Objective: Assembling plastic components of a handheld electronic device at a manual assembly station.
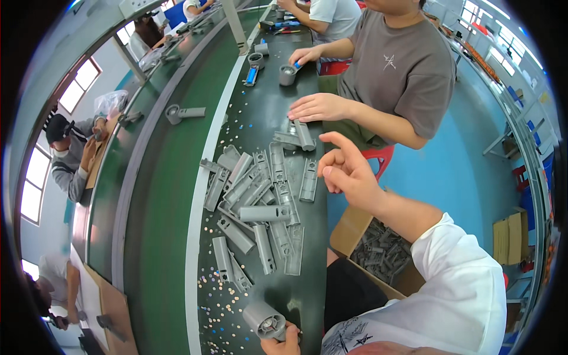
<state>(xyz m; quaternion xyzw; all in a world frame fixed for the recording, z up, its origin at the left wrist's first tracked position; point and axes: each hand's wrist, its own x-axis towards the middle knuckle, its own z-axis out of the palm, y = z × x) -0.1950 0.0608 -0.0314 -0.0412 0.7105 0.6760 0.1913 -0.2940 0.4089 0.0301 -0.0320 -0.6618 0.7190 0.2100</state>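
At the bottom of the view, my left hand (283, 342) is closed round a grey fan housing (263, 318), a short cylinder whose open end shows a ribbed inside. My right hand (350, 171) hovers beside the bench edge with the index finger stretched out and the others bent, nothing visible in it. Closest to it lies a grey handle shell (308, 179), apart from the fingers. A heap of similar grey handle shells (264, 213) spreads over the dark bench to the left, some hollow side up. Part of my left hand is cut off by the lower edge.
A co-worker's hand (319, 107) rests by more shells; their other hand holds a grey housing (287, 75). Small coloured discs (216, 296) dot the bench. Left runs a green conveyor belt (160, 236) carrying an assembled grey piece (184, 113). A cardboard box (350, 228) of grey parts stands below.
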